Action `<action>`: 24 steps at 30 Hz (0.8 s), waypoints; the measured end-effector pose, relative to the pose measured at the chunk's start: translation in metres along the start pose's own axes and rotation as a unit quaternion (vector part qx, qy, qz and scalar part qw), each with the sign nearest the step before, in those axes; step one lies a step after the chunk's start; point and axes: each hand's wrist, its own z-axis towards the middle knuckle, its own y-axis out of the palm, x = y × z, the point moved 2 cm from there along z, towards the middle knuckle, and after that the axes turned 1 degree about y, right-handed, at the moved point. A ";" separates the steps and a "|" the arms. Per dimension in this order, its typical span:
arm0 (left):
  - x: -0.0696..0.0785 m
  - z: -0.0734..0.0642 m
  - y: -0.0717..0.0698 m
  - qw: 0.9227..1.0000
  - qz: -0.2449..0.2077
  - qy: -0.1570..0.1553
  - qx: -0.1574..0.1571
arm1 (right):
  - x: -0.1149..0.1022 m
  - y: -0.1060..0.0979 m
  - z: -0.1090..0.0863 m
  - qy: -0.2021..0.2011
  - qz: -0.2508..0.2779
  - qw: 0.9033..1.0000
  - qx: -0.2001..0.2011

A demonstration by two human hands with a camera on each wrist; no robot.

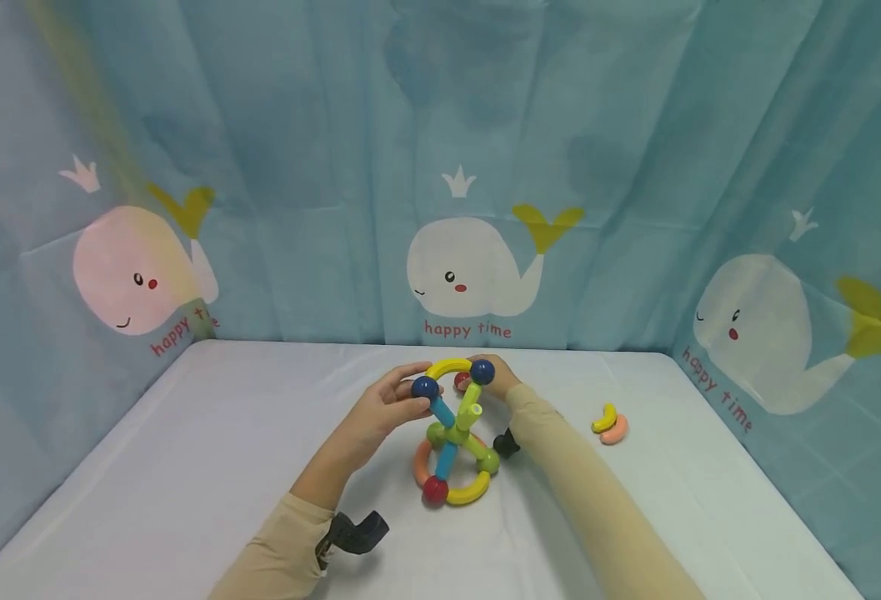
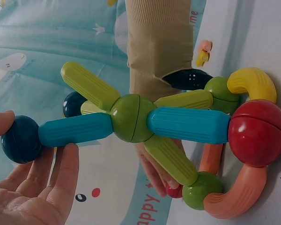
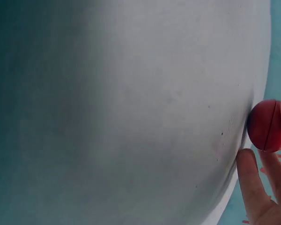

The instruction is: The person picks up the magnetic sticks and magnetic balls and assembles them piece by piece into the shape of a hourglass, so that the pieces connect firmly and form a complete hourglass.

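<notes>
A ball-and-rod toy structure (image 1: 455, 434) stands on the table, built of coloured balls with straight and curved rods. My left hand (image 1: 368, 421) pinches its upper left dark blue ball (image 2: 21, 139) between thumb and fingers. Behind the structure, my right hand (image 1: 504, 380) grips a red ball (image 3: 263, 125), partly hidden in the head view. A green ball (image 2: 132, 118) forms the centre, with blue and green rods reaching out. The base ring has a red ball (image 1: 435, 491), green balls, and curved yellow and orange rods.
To the right on the white table (image 1: 222, 433) lie a curved yellow rod (image 1: 603, 418) and a curved orange rod (image 1: 616, 430). A blue curtain (image 1: 320, 167) with whale prints surrounds the table's back and sides. Black camera mounts (image 1: 361, 533) sit on the wrists.
</notes>
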 end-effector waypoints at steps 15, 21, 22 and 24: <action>0.004 0.000 0.002 1.000 0.012 -0.012 0.002 | 0.016 -0.035 -0.055 0.038 0.214 0.976 0.025; 0.003 0.001 0.003 1.000 0.012 -0.007 0.002 | 0.003 -0.062 -0.114 0.006 0.250 0.967 0.036; 0.002 0.001 0.003 1.000 0.012 -0.007 0.003 | -0.003 -0.064 -0.123 -0.004 0.250 0.967 0.038; 0.002 0.000 0.002 1.000 0.014 -0.007 0.003 | -0.015 -0.067 -0.138 -0.025 0.245 0.968 0.038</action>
